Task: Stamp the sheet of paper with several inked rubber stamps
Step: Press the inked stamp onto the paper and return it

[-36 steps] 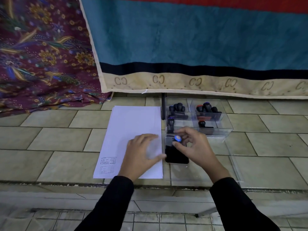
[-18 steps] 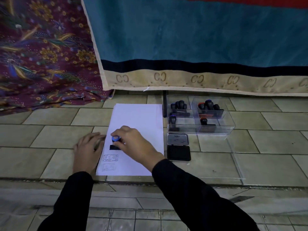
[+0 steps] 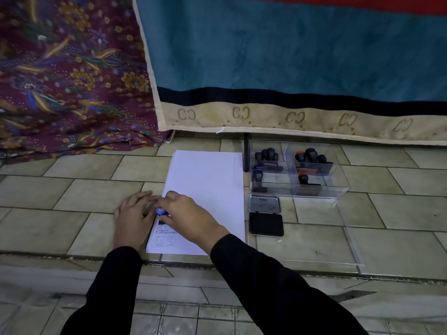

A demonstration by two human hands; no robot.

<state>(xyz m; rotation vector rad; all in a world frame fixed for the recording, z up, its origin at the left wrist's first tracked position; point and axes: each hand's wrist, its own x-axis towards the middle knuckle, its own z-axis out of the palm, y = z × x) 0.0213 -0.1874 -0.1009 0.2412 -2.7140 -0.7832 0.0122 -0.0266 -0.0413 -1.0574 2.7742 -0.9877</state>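
A white sheet of paper (image 3: pixel 208 184) lies on the tiled floor, with two stamped rectangles (image 3: pixel 165 236) near its lower left corner. My right hand (image 3: pixel 191 218) grips a blue-topped rubber stamp (image 3: pixel 160 211) and holds it down on the sheet just above those prints. My left hand (image 3: pixel 133 220) lies flat with fingers spread on the sheet's left edge and the tile beside it. An open black ink pad (image 3: pixel 266 223) sits to the right of the paper, its lid (image 3: pixel 265 203) folded back.
A clear plastic box (image 3: pixel 319 187) with several black stamps in compartments stands behind the ink pad. A clear lid (image 3: pixel 348 247) lies flat at the right. Patterned and blue cloths (image 3: pixel 266 68) hang behind. A step edge (image 3: pixel 72 258) runs below the paper.
My right hand carried the blue-topped stamp from the ink pad over to the sheet's lower left and set it down. My left hand slid from the paper's middle to its left edge.
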